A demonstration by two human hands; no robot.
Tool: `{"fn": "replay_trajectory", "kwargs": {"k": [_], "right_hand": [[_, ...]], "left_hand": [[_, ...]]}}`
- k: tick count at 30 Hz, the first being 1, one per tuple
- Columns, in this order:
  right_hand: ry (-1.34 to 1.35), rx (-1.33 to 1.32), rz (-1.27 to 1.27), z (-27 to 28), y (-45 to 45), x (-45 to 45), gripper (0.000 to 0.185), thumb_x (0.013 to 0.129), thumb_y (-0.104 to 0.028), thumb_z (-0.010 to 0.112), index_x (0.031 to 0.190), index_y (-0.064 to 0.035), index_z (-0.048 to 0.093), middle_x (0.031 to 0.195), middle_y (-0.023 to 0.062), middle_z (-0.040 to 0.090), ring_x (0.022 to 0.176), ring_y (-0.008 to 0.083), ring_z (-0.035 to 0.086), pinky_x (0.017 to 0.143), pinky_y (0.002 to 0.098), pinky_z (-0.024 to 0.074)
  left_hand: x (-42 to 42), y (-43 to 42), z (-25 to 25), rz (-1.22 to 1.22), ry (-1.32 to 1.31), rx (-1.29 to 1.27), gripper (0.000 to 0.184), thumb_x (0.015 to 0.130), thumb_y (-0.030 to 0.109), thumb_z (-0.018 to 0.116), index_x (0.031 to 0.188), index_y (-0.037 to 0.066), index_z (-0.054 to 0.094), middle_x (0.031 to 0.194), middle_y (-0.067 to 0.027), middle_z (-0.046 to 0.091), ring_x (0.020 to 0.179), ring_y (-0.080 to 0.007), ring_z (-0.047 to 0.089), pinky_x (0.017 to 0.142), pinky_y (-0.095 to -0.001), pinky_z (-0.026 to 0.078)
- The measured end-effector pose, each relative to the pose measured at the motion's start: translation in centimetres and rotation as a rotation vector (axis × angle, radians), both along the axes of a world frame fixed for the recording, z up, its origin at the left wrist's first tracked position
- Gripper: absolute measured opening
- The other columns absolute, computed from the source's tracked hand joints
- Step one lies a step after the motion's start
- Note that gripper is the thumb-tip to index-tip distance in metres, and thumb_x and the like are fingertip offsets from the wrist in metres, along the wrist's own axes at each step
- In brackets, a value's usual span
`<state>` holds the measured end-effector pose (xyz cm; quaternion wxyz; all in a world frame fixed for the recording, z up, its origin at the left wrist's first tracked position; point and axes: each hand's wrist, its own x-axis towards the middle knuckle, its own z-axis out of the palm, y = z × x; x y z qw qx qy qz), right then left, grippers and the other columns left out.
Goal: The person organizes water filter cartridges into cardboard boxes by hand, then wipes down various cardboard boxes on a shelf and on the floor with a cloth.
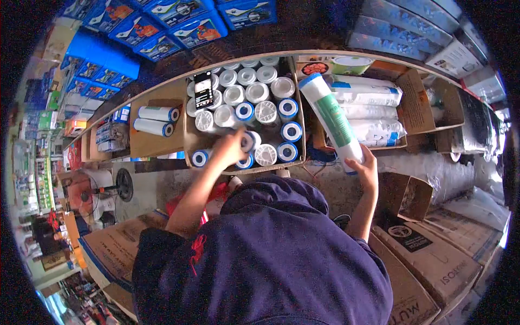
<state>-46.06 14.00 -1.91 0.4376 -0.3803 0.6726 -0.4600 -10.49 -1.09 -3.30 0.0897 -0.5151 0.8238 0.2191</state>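
Observation:
My right hand point(365, 168) is wrapped round the lower end of a white water filter cartridge point(333, 116) with a green label and blue end caps. The cartridge is held tilted, its top leaning left. My left hand point(232, 147), a little blurred, grips the blue-rimmed end of another filter cartridge point(251, 142) in the open cardboard box point(188, 142). Around it stand several upright cartridges, some with blue rings and others with plain white or ribbed ends. A phone point(205, 90) with a lit screen lies on those at the upper left.
Right of the box, a carton holds plastic-wrapped white packs point(374, 112). To the left, two filter cartridges point(154, 128) lie in a carton. Blue boxes point(200, 32) line the shelf above. A fan point(124, 184) stands at left; large cartons point(428, 260) lie at right.

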Motion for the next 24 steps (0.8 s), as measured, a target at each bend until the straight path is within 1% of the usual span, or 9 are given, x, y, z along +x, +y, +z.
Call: {"fn": "replay_trajectory", "kwargs": {"k": [2, 3, 6, 10, 16, 18, 19, 22, 24], "right_hand": [[-0.037, -0.053, 0.045, 0.7, -0.4, 0.2, 0.057, 0.061, -0.013, 0.073, 0.110, 0.0058, 0.050, 0.096, 0.0099, 0.059, 0.087, 0.0148, 0.054, 0.079, 0.0276, 0.0422], [-0.058, -0.053, 0.051, 0.6, -0.6, 0.2, 0.057, 0.060, -0.013, 0.073, 0.109, 0.0056, 0.051, 0.096, 0.0103, 0.059, 0.087, 0.0144, 0.054, 0.079, 0.0273, 0.0420], [-0.002, -0.035, 0.095, -0.9, -0.8, -0.3, 0.057, 0.059, -0.011, 0.074, 0.109, 0.0046, 0.051, 0.096, 0.0101, 0.059, 0.087, 0.0137, 0.054, 0.079, 0.0275, 0.0421], [0.066, -0.001, 0.121, -0.2, -1.3, 0.1, 0.064, 0.058, -0.017, 0.074, 0.111, 0.0078, 0.049, 0.095, 0.0106, 0.058, 0.085, 0.0153, 0.054, 0.077, 0.0276, 0.0422], [0.193, 0.033, 0.183, 2.1, -1.9, 0.4, 0.062, 0.054, -0.007, 0.074, 0.112, -0.0009, 0.052, 0.095, 0.0095, 0.059, 0.086, 0.0132, 0.054, 0.078, 0.0279, 0.0432], [0.403, 0.061, 0.296, 3.0, -2.8, 0.5, 0.064, 0.052, -0.005, 0.076, 0.111, -0.0026, 0.053, 0.097, 0.0109, 0.060, 0.088, 0.0143, 0.055, 0.079, 0.0290, 0.0441], [0.528, -0.007, 0.348, 4.0, -3.3, 0.9, 0.065, 0.050, -0.008, 0.076, 0.111, -0.0042, 0.053, 0.099, 0.0115, 0.059, 0.090, 0.0190, 0.057, 0.080, 0.0312, 0.0449], [0.655, -0.137, 0.465, 5.1, -5.4, 1.7, 0.064, 0.048, -0.008, 0.077, 0.108, -0.0066, 0.055, 0.100, 0.0108, 0.056, 0.091, 0.0255, 0.056, 0.079, 0.0338, 0.0452], [0.639, -0.091, 0.483, 6.3, -6.7, 3.0, 0.059, 0.048, -0.012, 0.077, 0.104, -0.0079, 0.056, 0.099, 0.0097, 0.053, 0.090, 0.0287, 0.054, 0.078, 0.0360, 0.0449]], "left_hand": [[1.0, 1.2, -4.5, -0.036, 0.290, -0.319, 0.078, 0.055, 0.029, 0.074, 0.122, 0.008, 0.038, 0.100, -0.0205, 0.057, 0.091, -0.0345, 0.056, 0.077, -0.0413, 0.046], [1.0, 1.1, -4.6, 0.066, 0.217, -0.152, 0.077, 0.057, 0.030, 0.072, 0.122, 0.009, 0.036, 0.109, -0.0214, 0.052, 0.097, -0.0340, 0.053, 0.080, -0.0410, 0.044], [0.7, 0.6, -5.5, 0.153, 0.158, -0.098, 0.078, 0.058, 0.032, 0.070, 0.123, 0.009, 0.033, 0.105, -0.0212, 0.054, 0.093, -0.0350, 0.054, 0.078, -0.0413, 0.044], [0.6, -0.1, -7.1, 0.080, 0.167, -0.064, 0.073, 0.058, 0.029, 0.069, 0.119, 0.010, 0.033, 0.101, -0.0205, 0.054, 0.094, -0.0352, 0.053, 0.077, -0.0429, 0.044], [0.0, -0.5, -7.0, 0.057, 0.044, -0.111, 0.070, 0.056, 0.032, 0.068, 0.112, 0.005, 0.037, 0.100, -0.0196, 0.052, 0.093, -0.0373, 0.052, 0.077, -0.0441, 0.045], [0.2, -0.6, -6.9, 0.072, 0.028, -0.125, 0.073, 0.057, 0.038, 0.069, 0.112, 0.002, 0.036, 0.101, -0.0199, 0.052, 0.093, -0.0361, 0.053, 0.077, -0.0441, 0.045], [0.5, -0.8, -7.2, 0.116, 0.017, -0.101, 0.075, 0.058, 0.041, 0.069, 0.113, 0.001, 0.036, 0.104, -0.0204, 0.052, 0.094, -0.0358, 0.053, 0.077, -0.0442, 0.045], [0.5, -0.7, -7.4, 0.190, -0.037, -0.051, 0.078, 0.059, 0.046, 0.068, 0.115, 0.001, 0.036, 0.107, -0.0215, 0.052, 0.096, -0.0350, 0.053, 0.076, -0.0437, 0.046], [0.4, -0.2, -7.3, 0.246, 0.026, -0.034, 0.078, 0.059, 0.045, 0.068, 0.115, 0.002, 0.035, 0.104, -0.0213, 0.054, 0.095, -0.0348, 0.054, 0.075, -0.0436, 0.046]]}}
